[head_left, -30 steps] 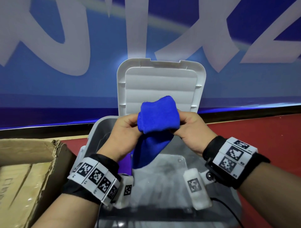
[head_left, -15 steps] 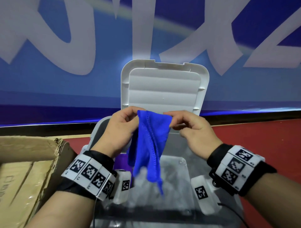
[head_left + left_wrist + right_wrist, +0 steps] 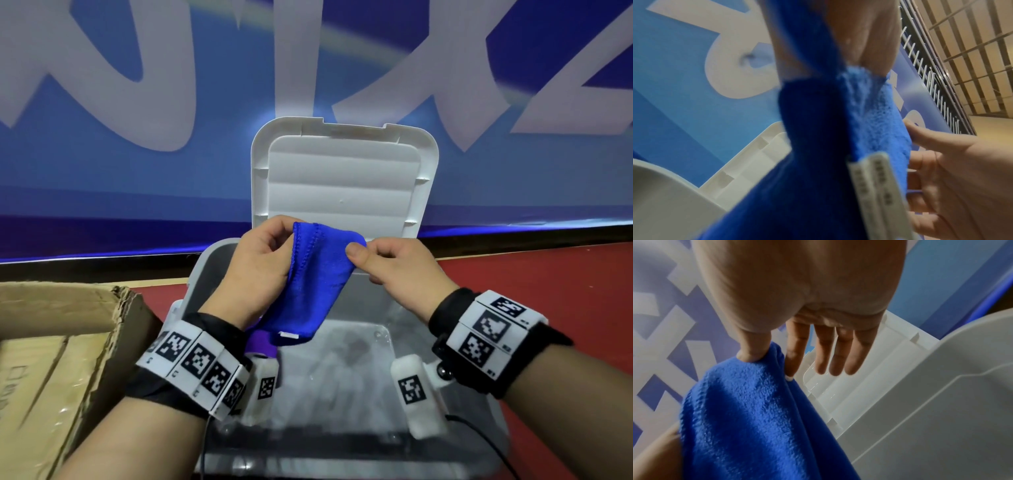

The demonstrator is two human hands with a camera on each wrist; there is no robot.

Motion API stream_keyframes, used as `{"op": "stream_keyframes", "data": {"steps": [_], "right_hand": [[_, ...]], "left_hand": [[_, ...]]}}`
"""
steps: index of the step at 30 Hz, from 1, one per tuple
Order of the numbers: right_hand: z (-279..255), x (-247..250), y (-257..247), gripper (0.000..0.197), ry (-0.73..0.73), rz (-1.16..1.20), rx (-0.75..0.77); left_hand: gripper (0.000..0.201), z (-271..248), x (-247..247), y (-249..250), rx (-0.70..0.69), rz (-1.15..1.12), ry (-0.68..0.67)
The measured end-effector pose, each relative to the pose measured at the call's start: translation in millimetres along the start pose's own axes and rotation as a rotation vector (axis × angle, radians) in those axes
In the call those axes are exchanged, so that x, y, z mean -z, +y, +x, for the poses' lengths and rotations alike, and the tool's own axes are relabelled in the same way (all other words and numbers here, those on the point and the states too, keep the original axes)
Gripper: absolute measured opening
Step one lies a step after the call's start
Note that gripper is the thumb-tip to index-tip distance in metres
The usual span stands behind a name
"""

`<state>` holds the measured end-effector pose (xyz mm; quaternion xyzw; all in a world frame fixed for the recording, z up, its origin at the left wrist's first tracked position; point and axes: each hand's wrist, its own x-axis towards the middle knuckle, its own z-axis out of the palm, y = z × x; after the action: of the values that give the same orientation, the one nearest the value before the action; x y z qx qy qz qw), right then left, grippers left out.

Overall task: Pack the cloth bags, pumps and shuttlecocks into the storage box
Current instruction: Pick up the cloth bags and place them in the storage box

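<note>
pinching blue cloth bag (image 3: 310,284) over storage box (image 3: 205,270)

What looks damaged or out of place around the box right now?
The cardboard box on the left has a torn, crumpled corner flap. Otherwise nothing stands out: the storage box sits with its lid upright and open, and both hands hold the blue cloth above it.

Blue cloth bag (image 3: 310,284): fuzzy fleece-like fabric, matt, stitched hem, white printed fabric label (image 3: 877,191) at its edge. Storage box (image 3: 359,370): translucent smooth plastic, slightly glossy; its lid (image 3: 344,181) opaque white ribbed plastic, matt. Cardboard box (image 3: 65,349): brown corrugated cardboard, rough torn edge, glossy clear tape. Floor (image 3: 548,270): red, matt.
</note>
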<state>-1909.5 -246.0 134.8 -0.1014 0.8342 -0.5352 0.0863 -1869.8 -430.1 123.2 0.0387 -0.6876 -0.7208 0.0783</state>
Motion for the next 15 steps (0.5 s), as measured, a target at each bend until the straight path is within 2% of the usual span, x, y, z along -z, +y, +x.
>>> {"op": "stream_keyframes", "data": {"steps": [3, 4, 8, 11, 15], "right_hand": [[-2.0, -0.7, 1.2, 0.019, -0.097, 0.092, -0.010], [-2.0, -1.9, 1.2, 0.019, -0.107, 0.100, -0.002], [2.8, -1.7, 1.0, 0.066, -0.045, 0.088, -0.016], [4.1, -0.2, 2.1, 0.071, -0.039, 0.054, -0.076], [3.7, 0.1, 3.9, 0.063, -0.100, 0.141, -0.075]], "left_hand": [[0.016, -0.7, -3.2, -1.3, 0.018, 0.032, -0.045], [0.018, -0.6, -3.5, -2.3, 0.023, 0.032, -0.053], [0.022, 2.1, -1.3, -9.4, 0.026, 0.053, -0.081], [0.032, 2.5, 0.2, -10.1, 0.013, 0.076, -0.087], [0.016, 5.7, 1.7, -11.9, -0.016, 0.120, -0.035]]}}
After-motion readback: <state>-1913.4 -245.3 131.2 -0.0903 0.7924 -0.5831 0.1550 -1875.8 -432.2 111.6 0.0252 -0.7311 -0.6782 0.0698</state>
